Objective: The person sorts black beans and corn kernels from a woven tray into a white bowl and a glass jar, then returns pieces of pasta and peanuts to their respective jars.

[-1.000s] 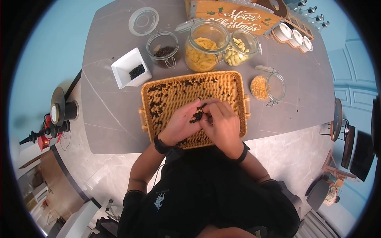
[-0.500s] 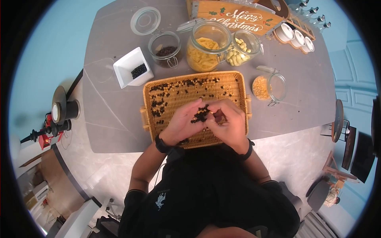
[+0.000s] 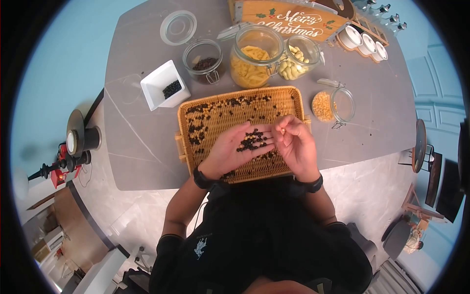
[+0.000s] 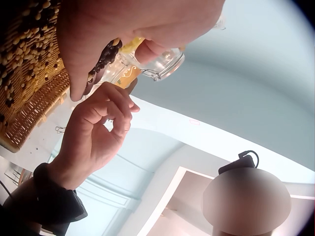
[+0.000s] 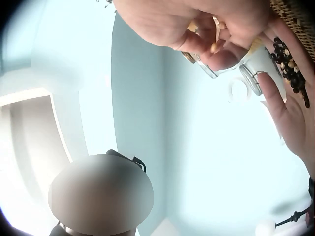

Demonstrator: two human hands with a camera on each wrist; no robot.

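Note:
The left hand lies palm up over the wicker basket, its fingers extended. Black beans with some yellow ones are spread across that palm and fingers; the right wrist view also shows these dark beans. Just right of the left fingertips, the right hand is turned partly palm up with curled fingers. In the right wrist view, small yellow beans sit between the thumb and fingers of the right hand. More black and yellow beans are scattered in the basket, mostly along its far and left sides.
Behind the basket stand a white square dish with black beans, a jar of dark beans, a pasta jar and a jar of pale pieces. An open jar of yellow kernels is at the right.
The right hand has moved right, away from the left palm, and turned more palm up. The left palm and its beans are more exposed, with the left fingers spread flatter.

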